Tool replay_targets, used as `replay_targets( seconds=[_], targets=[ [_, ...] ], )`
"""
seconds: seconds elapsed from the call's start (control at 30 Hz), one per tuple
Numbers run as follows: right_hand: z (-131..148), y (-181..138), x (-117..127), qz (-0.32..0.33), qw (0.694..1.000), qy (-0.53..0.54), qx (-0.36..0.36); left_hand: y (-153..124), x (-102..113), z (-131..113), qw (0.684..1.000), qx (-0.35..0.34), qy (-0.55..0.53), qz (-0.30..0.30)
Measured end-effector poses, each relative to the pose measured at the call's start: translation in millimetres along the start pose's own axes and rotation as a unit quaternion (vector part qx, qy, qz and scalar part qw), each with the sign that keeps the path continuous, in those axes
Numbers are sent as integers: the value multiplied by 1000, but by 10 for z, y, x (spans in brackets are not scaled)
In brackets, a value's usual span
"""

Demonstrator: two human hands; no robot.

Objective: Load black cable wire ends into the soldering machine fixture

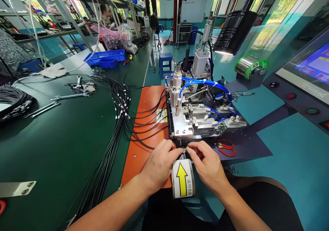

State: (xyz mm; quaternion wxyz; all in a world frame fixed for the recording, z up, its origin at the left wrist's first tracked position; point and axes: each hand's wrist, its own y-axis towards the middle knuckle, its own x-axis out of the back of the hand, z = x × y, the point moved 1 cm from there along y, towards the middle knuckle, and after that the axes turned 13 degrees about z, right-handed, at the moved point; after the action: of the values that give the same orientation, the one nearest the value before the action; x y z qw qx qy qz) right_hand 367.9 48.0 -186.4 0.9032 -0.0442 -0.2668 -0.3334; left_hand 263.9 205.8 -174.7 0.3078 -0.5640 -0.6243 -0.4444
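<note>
At the front of a soldering-type machine (183,123) with metal cylinders and blue air tubes, my two hands meet over a small metal slot. My left hand (160,161) is closed, thumb and fingers pinched together at the slot's left side. Opposite it, my right hand (207,161) pinches at the right side, its fingertips nearly touching the left thumb. Whatever small piece lies between the fingertips is too hidden to name. Just below them is a curved guard (182,178) with a yellow arrow label. Black cables (144,124) run across an orange board (133,155) toward the machine.
Red-handled snips (226,148) lie right of my right hand. A bundle of black cables (109,152) covers part of the green bench (72,138), with wrenches (70,96) and a blue tray (105,58) farther back. A solder spool (246,66) and control panel (303,94) stand right.
</note>
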Motion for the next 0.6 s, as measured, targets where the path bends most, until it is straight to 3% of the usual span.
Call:
replay_targets(
  seconds=[0.6],
  targets=[
    [7, 60, -1, 5, 999, -33, 36, -2, 19, -12, 1000, -10, 0, -3]
  ],
)
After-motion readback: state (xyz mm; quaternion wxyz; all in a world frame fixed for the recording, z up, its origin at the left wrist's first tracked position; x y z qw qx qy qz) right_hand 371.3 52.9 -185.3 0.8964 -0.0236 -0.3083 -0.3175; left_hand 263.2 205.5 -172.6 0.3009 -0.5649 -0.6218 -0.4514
